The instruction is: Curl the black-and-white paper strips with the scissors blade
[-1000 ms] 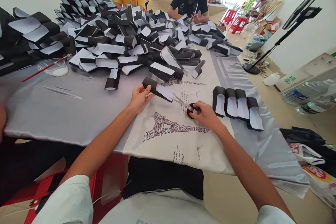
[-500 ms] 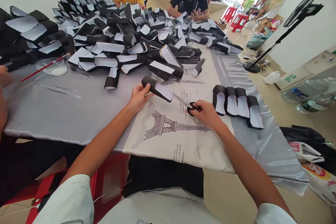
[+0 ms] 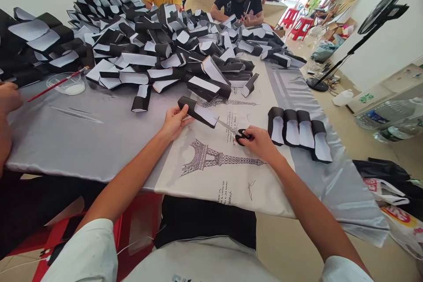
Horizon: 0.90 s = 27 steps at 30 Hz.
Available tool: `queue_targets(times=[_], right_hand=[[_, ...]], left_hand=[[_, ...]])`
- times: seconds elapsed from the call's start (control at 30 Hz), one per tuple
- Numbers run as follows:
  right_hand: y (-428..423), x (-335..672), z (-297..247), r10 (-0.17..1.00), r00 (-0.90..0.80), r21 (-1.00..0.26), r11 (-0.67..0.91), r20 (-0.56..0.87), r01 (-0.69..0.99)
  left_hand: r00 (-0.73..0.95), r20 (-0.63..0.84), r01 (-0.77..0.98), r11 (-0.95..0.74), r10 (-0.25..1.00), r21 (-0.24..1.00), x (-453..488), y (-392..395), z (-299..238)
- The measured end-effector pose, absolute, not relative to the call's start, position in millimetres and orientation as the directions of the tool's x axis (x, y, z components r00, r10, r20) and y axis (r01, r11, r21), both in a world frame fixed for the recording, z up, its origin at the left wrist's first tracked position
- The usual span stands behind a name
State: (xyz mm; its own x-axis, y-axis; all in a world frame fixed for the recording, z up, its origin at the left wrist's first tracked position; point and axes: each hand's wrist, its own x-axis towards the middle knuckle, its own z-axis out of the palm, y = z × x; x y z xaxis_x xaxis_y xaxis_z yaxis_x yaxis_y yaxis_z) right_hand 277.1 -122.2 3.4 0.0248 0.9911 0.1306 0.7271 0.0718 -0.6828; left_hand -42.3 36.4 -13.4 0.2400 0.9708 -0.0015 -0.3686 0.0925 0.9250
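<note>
Left hand (image 3: pixel 176 122) is pinching a folded black-and-white paper piece (image 3: pixel 199 113) over the Eiffel Tower-print cloth (image 3: pixel 194 188). Right hand (image 3: pixel 261 142) is gripping scissors (image 3: pixel 232 130) by the handles, blades pointing at the piece's white end; whether they are cutting is unclear. Four similar pieces (image 3: pixel 292 128) are lying just beside, rightward.

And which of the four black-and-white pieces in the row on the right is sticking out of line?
The rightmost piece: it sits lower in the picture, while the other three pieces beside it nearly line up.
</note>
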Motion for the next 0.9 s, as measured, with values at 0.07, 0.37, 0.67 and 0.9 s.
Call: queue_targets(times=[0.07, 0.37, 0.67, 0.9], right_hand=[[-122.0, 277.9, 3.2, 0.99, 0.044, -0.688, 0.062, 0.135, 0.723], [-124.4, 272.9, -0.5, 0.995, 0.036, -0.695, 0.041, 0.096, 0.718], [-121.6, 277.4, -2.0, 0.988, 0.102, -0.712, 0.01, 0.115, 0.702], [-122.1, 278.3, -4.4, 0.988, 0.097, -0.721, 0.022, 0.123, 0.692]], left_hand=[[0.238, -0.003, -0.369, 0.093, 0.971, 0.925, -42.3, 36.9, -14.3], [0.236, -0.024, -0.361, 0.11, 0.972, 0.926, -41.2, 35.2, -11.6], [0.233, -0.02, -0.352, 0.104, 0.972, 0.93, -40.8, 34.6, -11.2], [0.231, -0.032, -0.35, 0.114, 0.972, 0.93, -40.2, 34.2, -10.6]])
